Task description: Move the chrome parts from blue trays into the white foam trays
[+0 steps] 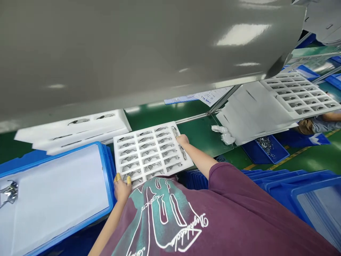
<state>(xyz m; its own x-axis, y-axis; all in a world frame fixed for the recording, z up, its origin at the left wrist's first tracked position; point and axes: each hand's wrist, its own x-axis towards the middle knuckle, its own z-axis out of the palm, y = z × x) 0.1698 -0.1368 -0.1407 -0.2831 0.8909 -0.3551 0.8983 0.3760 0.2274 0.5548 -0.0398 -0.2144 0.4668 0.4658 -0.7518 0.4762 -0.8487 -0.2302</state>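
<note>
A white foam tray (187,164) lies in front of my body, its slots filled with rows of shiny curved metal parts (148,145). My left hand (122,189) grips the near left corner of the tray, with yellow covers on two of its fingertips. On the far right edge, my right hand (183,139) is closed around the foam beside a metal part. The undersides of both hands' grips are hidden. My shirt covers part of the tray's near edge.
At left stands a blue bin (105,167) with a white liner and a few shiny pieces (10,193). Foam trays (77,133) are stacked behind it. A grey panel (133,53) overhangs the green bench (197,133). Crumpled plastic (224,135), more trays (298,93) and blue bins (285,181) are at right.
</note>
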